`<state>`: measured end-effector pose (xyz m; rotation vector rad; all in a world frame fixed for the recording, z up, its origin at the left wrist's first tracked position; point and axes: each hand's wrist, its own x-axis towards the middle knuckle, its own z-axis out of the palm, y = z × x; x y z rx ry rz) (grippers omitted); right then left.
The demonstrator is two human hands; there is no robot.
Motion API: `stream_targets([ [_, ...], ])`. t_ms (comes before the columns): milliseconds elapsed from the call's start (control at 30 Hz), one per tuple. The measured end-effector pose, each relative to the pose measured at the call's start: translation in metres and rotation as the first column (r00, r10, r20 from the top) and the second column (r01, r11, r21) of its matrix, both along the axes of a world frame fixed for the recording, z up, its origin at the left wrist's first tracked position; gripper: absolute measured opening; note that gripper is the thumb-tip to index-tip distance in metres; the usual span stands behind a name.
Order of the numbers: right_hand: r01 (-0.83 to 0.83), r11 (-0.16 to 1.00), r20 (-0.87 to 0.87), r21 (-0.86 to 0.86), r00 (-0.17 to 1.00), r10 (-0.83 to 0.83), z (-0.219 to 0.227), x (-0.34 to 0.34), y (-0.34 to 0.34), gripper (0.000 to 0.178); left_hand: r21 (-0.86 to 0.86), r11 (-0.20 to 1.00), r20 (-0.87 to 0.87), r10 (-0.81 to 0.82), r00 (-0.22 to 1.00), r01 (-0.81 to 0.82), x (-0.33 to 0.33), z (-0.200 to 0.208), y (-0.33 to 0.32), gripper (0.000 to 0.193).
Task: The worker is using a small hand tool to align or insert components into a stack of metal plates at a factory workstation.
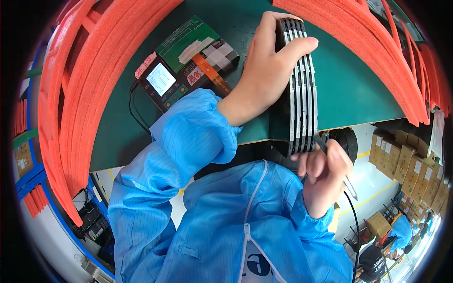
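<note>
My left hand (pixel 266 63) is wrapped round a stack of thin flat black panels (pixel 302 89) with silvery edges, fingers over the far end and thumb across the edges. The stack stands on edge, its near end past the table's front edge. At that near end, my right hand (pixel 325 172) is closed on slim dark tweezers (pixel 322 143). Their dark end meets the stack's lower corner; whether it goes between two panels I cannot tell. The right fingertips are close beneath the stack, partly hidden.
On the green table (pixel 122 122), left of the stack, lies a black tester (pixel 163 82) with a lit screen, a green circuit board (pixel 186 40) and an orange ribbon cable (pixel 210 73). Red foam strips (pixel 106 56) curve along both sides. Cardboard boxes (pixel 401 160) stand at right; people are beyond.
</note>
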<state>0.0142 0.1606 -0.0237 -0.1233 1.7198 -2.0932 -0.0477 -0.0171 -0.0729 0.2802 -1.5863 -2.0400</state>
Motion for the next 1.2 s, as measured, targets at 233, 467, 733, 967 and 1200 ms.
stream_targets([
  [233,-0.061,0.987,-0.077,-0.147,0.996,0.050,0.004,-0.004,0.015,0.022,0.064,0.998,-0.015,-0.023,1.000,0.024,0.000,0.001,0.000,0.035],
  [467,-0.016,0.999,-0.138,-0.032,0.990,0.011,0.012,0.005,0.027,0.018,0.059,0.996,0.012,-0.069,0.998,0.068,0.004,0.004,-0.003,0.034],
  [733,-0.083,0.994,-0.268,-0.074,0.962,0.060,0.002,0.008,0.025,0.020,0.073,0.994,-0.009,-0.082,0.997,0.083,0.002,0.003,-0.002,0.032],
  [967,-0.052,0.981,-0.333,0.188,0.936,0.113,0.015,0.004,0.011,0.017,0.103,0.991,-0.012,-0.083,0.996,0.084,0.001,0.004,-0.001,0.032],
  [1200,-0.055,0.963,-0.152,0.265,0.984,0.098,0.040,-0.009,0.001,0.010,0.073,0.994,0.038,-0.087,0.995,0.084,0.004,0.006,-0.003,0.033],
])
